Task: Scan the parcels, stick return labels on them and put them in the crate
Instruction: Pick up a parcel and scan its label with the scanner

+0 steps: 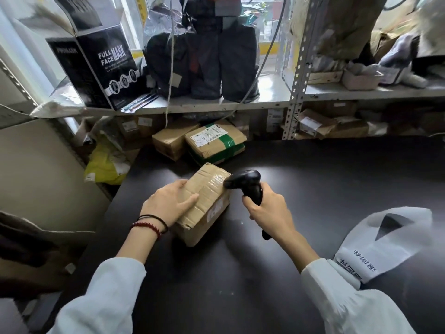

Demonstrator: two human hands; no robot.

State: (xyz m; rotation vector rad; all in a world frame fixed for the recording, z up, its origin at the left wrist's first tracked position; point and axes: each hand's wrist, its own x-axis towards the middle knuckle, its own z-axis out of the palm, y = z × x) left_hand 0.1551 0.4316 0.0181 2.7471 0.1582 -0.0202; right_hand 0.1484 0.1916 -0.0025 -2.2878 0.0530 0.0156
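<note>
A sealed cardboard parcel point(204, 203) lay on the dark worktop point(313, 177), just in front of the person. Its flaps were shut under clear tape, so nothing of its contents showed. Its long axis ran diagonally, from the near left to the far right. One long side faced right and carried what seemed to be a pale label, too blurred to read.

The left hand point(168, 203) rested on the parcel's top toward the near end. Its fingers lay nearly straight along the left edge and the thumb was spread across the cardboard, pressing rather than clasping.

The right hand point(267, 208) had its fingers wrapped around the handle of a black barcode scanner point(248, 186). The scanner's head pointed left, at the parcel's far right top edge and very close to it.

Two more cartons sat at the back of the worktop, a plain brown one point(168, 143) and, touching it, one bound with green tape point(216, 143) that bore a printed label. A white strip printed with characters point(375, 244) lay near the right forearm.

On the metal shelf point(265, 100) above stood a black box marked FULL FACE MASK point(106, 68). Beside it a clear plastic bag point(204, 59) held dark folded garments. Small cartons filled the lower shelf at the right.
</note>
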